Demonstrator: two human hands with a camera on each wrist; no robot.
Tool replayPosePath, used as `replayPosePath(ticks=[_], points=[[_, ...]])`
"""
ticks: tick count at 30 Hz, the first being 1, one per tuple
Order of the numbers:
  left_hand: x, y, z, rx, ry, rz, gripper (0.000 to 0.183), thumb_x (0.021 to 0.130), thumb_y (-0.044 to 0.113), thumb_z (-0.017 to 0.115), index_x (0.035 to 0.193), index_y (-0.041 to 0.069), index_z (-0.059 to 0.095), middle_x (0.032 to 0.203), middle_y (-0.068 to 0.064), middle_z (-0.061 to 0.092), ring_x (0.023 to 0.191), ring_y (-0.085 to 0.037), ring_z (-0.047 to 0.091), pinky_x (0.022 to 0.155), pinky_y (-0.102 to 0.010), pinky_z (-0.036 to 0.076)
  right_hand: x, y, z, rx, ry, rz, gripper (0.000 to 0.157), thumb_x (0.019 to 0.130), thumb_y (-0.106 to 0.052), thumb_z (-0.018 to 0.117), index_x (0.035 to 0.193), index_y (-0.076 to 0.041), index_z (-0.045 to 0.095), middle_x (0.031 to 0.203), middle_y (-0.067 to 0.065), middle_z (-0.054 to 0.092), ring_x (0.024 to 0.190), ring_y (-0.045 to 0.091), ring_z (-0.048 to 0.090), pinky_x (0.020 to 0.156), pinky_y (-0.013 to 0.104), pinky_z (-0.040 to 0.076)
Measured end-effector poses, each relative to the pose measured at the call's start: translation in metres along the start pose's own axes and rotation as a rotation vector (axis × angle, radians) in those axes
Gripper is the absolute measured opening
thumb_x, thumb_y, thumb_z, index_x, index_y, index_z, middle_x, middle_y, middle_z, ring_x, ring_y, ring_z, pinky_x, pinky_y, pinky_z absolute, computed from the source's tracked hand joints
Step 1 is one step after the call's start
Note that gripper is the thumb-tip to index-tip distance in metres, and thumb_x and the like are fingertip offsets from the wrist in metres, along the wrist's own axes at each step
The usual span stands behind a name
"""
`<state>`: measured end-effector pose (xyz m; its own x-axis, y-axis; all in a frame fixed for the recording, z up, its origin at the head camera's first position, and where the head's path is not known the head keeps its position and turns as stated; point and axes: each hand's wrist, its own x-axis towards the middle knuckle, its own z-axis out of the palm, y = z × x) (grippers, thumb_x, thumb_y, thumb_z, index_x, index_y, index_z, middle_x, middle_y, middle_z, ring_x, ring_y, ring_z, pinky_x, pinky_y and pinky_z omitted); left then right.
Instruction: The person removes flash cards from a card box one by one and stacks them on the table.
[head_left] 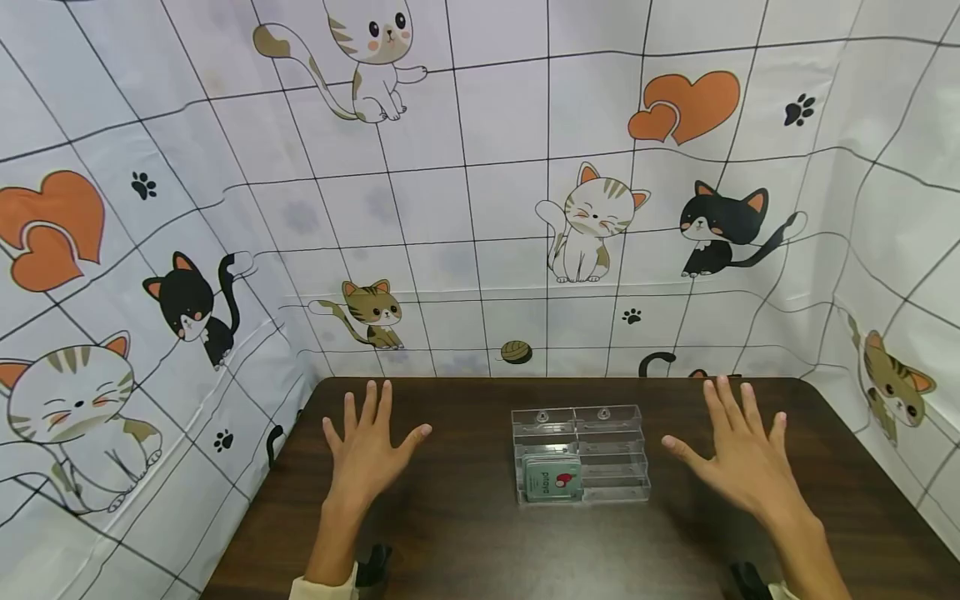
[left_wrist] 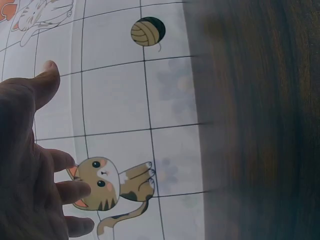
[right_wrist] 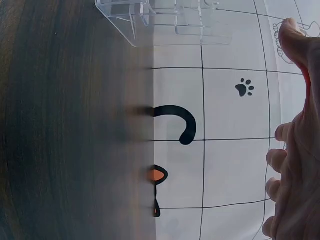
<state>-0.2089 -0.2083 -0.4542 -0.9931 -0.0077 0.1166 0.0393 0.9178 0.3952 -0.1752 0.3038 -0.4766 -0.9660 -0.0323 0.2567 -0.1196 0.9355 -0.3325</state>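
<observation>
My left hand [head_left: 369, 458] is spread over the left part of the dark table, palm down and holding nothing. On the right side, my right hand [head_left: 746, 462] is spread in the same way, fingers pointing away from me. Between the two hands stands a clear plastic rack [head_left: 613, 471] with two columns of stepped compartments. A stack of green cards [head_left: 552, 480], the front one reading "pitaya" with a red fruit picture, sits in its front left compartment. In the right wrist view, part of the clear rack [right_wrist: 172, 20] shows at the top edge.
The dark wooden table [head_left: 465, 542] ends at a white cloth backdrop [head_left: 495, 200] printed with cats, hearts and grid lines. The cloth also rises along the left and right sides. Dark straps [head_left: 373, 567] show near the wrists.
</observation>
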Motion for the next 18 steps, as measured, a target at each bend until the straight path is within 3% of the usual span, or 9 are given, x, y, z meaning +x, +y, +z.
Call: replayPosePath(ticks=[18], points=[[-0.0021,0.0052,0.0054,-0.005,0.007,0.024,0.106,0.098,0.074,0.06,0.174,0.016,0.014,0.181,-0.017,0.007,0.165,-0.052,-0.005,0.12,-0.084,-0.011,-0.0004,-0.0082,0.0068,0.02,-0.007,-0.038,0.111,0.101,-0.067,0.061,0.173,-0.012,-0.003,0.18,0.02,-0.002,0.166,0.047,-0.012,0.119,0.081,-0.017]])
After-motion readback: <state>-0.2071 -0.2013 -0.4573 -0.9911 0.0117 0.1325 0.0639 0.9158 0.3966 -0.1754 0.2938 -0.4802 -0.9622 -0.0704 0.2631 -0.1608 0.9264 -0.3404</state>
